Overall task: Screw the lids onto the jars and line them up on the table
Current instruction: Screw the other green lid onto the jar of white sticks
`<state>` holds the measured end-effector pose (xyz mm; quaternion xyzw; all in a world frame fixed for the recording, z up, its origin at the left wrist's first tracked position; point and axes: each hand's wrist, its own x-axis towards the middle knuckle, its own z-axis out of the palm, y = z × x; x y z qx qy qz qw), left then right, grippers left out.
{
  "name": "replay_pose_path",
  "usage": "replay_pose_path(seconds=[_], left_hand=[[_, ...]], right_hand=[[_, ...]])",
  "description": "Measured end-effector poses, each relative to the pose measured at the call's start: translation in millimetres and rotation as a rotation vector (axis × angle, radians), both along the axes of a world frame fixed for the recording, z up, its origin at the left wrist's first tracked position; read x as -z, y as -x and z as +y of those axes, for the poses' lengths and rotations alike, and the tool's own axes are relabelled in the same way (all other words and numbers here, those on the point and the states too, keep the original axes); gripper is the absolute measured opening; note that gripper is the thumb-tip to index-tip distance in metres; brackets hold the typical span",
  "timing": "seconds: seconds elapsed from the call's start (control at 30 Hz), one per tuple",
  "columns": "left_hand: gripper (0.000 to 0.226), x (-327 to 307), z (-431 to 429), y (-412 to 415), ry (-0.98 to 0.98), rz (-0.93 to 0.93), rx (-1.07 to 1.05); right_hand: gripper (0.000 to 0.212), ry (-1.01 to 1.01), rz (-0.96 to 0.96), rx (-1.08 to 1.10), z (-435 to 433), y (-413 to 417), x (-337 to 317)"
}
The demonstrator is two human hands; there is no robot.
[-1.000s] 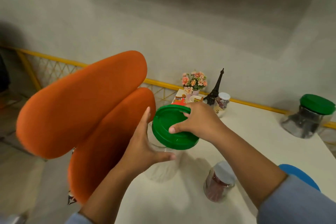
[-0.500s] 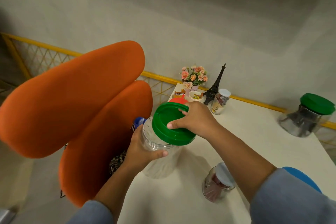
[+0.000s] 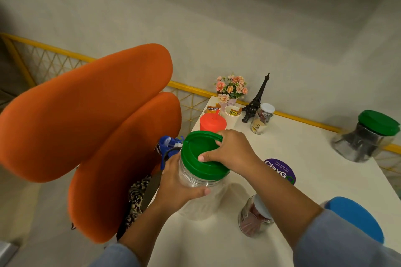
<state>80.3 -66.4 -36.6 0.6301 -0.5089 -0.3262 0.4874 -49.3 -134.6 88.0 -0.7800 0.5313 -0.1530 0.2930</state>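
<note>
Soft, warm indoor light falls from above and is fairly dim. The wall (image 3: 238,28) darkens toward the upper left and the left edge of the frame. The clear jar (image 3: 208,204) throws a faint, blurred shadow on the white table (image 3: 303,143) at lower centre, and its green lid (image 3: 195,154) shows a dull sheen. Wide-angle bowing curves the yellow railing (image 3: 65,52). The sleeves (image 3: 338,245) along the bottom edge look soft.

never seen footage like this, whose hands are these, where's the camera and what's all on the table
No machine here: a person wears one camera on the head, looking forward and down, so both arms are the wearer's own. The left hand grips a clear jar; the right hand grips the green lid sitting on its mouth. On the white table are a big jar, already lidded green, a near small jar and a back small jar, both white-lidded, a red cup, flowers and a toy tower.
</note>
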Motion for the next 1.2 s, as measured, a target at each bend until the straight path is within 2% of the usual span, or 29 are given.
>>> replay_pose_path(seconds=[0.17,0.37,0.63,0.8,1.0,1.07,1.2], left_hand=[[0.094,1.6,12.0,6.8,0.02,0.041,0.066],[0.102,2.3,19.1,7.4,-0.002,0.121,0.154],[0.098,5.5,24.0,10.9,0.013,0.174,0.208],[0.094,3.1,22.1,10.1,0.02,0.216,0.298],[0.092,3.4,23.8,12.5,0.033,0.25,0.29],[0.094,5.4,24.1,11.1,0.023,0.248,0.285],[0.098,7.9,23.7,10.6,0.009,0.223,0.279]], right_hand=[[0.058,0.009,-0.021,-0.037,17.2,11.7,9.3],[0.069,-0.001,0.036,-0.042,30.8,19.8,14.8],[0.066,-0.021,0.052,-0.06,35.3,25.3,18.8],[0.054,0.039,0.07,-0.021,38.0,22.0,22.8],[0.051,0.11,0.09,0.072,45.2,13.2,32.1],[0.049,0.08,0.073,0.071,45.8,11.4,32.3],[0.032,0.004,-0.025,0.047,38.4,17.7,22.3]])
